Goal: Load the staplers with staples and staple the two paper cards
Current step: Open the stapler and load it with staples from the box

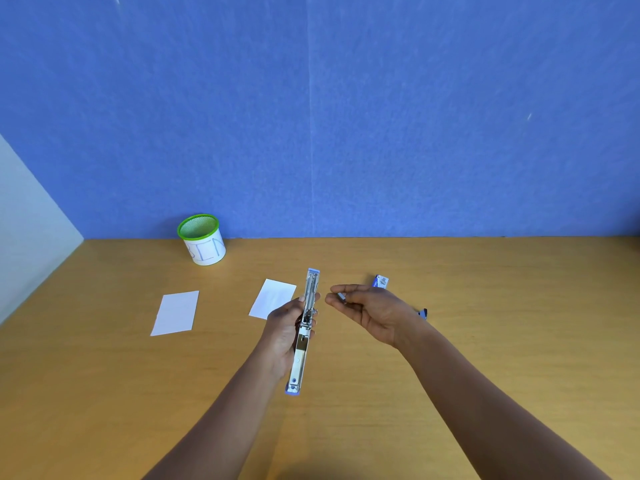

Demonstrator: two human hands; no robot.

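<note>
We read one marking: hand-drawn blue letters, apparently "BIN", on the white paper band around the green mesh cup [204,242]. Print on the small blue box [380,282] is too small to read.

We've got the stapler [304,327] swung fully open into one long bar, shiny metal channel facing up, blue plastic at both ends. It's gripped in the left hand [282,327] and points away from us. The right hand [374,313] pinches a short grey stick of staples [341,297] just beside it, not touching. Two white cards lie flat and well apart: the left card [176,312] in the open, the right card [275,296] partly behind the left hand. A small blue staple box [381,282] sits just past the right hand.
</note>
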